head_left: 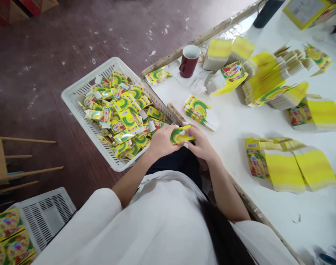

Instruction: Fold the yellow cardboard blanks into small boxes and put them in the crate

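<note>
Between my two hands, over my lap, is a small yellow and green printed carton [178, 136]. My left hand [162, 140] grips its left end, and my right hand [201, 143] has its fingers and thumb round the right end. Just left of my hands, a white plastic basket [87, 141] holds a heap of similar small cartons [126, 117]. Ahead of my right hand, a small stack of flat cartons [197, 109] lies on the white table [231, 121].
A maroon mug [189, 62] and a dark cylinder [267, 14] stand farther back. Bundles of folded yellow cartons [264, 75] and more flat bundles [292, 165] lie to the right. A second basket [48, 213] and wooden chair legs [27, 169] are at left.
</note>
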Demonstrator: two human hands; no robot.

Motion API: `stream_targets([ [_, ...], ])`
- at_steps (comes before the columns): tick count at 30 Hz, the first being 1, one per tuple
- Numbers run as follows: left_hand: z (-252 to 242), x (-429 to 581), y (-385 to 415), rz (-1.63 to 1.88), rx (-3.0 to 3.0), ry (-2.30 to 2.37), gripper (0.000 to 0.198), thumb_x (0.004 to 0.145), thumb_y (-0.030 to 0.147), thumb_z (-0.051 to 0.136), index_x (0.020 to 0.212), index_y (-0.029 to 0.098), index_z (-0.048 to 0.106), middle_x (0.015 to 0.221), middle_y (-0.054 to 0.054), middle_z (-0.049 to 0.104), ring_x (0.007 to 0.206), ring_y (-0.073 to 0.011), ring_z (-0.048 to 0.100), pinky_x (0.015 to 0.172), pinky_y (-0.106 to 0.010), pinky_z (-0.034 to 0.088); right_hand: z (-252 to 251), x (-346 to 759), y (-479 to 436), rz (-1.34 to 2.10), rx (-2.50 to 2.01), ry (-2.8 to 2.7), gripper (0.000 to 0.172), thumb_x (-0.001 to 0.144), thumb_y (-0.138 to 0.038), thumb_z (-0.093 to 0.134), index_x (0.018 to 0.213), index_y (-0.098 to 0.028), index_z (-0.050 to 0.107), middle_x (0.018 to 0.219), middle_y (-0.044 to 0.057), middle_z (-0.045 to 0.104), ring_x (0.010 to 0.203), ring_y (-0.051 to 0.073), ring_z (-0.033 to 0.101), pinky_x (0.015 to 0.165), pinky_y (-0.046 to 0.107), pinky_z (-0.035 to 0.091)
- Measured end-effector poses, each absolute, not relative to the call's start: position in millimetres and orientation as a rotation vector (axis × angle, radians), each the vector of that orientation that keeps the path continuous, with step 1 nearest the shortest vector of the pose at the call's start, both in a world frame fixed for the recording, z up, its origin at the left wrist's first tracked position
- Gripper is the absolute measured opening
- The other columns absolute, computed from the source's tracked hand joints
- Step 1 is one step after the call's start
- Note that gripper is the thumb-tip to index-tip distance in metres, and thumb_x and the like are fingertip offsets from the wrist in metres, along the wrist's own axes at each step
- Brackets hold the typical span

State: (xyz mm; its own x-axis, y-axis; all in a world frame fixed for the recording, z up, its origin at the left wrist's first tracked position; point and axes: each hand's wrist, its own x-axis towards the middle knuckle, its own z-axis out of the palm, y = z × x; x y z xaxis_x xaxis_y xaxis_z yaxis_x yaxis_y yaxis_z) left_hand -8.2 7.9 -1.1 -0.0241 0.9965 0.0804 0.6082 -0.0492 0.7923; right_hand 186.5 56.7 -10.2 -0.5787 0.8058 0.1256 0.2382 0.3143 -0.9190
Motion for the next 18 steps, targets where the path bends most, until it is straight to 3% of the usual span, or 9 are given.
stream_targets([
  [3,-7.6,-10.6,6.7,1.100,1.424,1.596,0.062,0.059,0.043,0.092,0.112,0.022,0.066,0.108,-0.008,0.073,0.102,-0.0277,0.070,0.094,-0.040,0.055,-26.5,174.8,53.8,1.342,-0.916,-1.741,0.063,0.083,-0.058,0.076,0.132,-0.028,0.051,0.136,0.012,0.059,0.126,0.031,0.060,0.109,0.050,0.049],
  [5,-13.8,-19.8,8.1,1.411,1.035,1.519,0.065,0.061,0.054,0.091,0.113,0.025,0.062,0.102,-0.004,0.071,0.095,-0.0221,0.070,0.088,-0.035,0.056,-37.8,177.7,64.2,1.309,-1.000,-1.616,0.068,0.084,-0.058,0.074,0.138,-0.030,0.045,0.135,0.011,0.060,0.116,0.027,0.064,0.103,0.047,0.053],
  [8,-22.0,-39.7,14.4,1.859,0.400,1.396,0.062,0.073,0.080,0.068,0.107,0.028,0.059,0.108,-0.005,0.067,0.106,-0.0200,0.068,0.093,-0.033,0.056,-50.4,193.8,98.1,0.941,-1.398,-1.662,0.041,0.088,-0.045,0.069,0.121,-0.024,0.057,0.117,0.012,0.066,0.105,0.029,0.064,0.100,0.051,0.051],
  [10,-25.1,-48.8,18.4,1.898,0.188,1.336,0.063,0.080,0.087,0.050,0.103,0.029,0.057,0.116,-0.007,0.063,0.119,-0.0206,0.064,0.098,-0.034,0.056,-54.9,202.4,122.7,0.647,-1.679,-1.734,0.032,0.086,-0.035,0.069,0.112,-0.020,0.061,0.113,0.015,0.066,0.108,0.033,0.060,0.102,0.056,0.046],
  [14,-25.7,-44.0,19.2,1.724,0.097,1.288,0.053,0.086,0.078,0.054,0.098,0.027,0.057,0.116,-0.009,0.063,0.118,-0.0204,0.066,0.097,-0.032,0.057,-57.9,200.6,150.2,0.421,-1.975,-1.819,0.034,0.079,-0.028,0.076,0.107,-0.016,0.062,0.118,0.021,0.060,0.114,0.039,0.054,0.100,0.057,0.043],
  [18,-24.8,-28.1,15.0,1.659,0.110,1.249,0.043,0.083,0.062,0.072,0.097,0.024,0.057,0.103,-0.003,0.067,0.089,-0.0127,0.070,0.082,-0.025,0.058,-56.6,194.7,156.0,0.448,-1.977,-1.868,0.030,0.076,-0.023,0.077,0.100,-0.016,0.060,0.114,0.019,0.059,0.111,0.036,0.053,0.099,0.052,0.043],
])
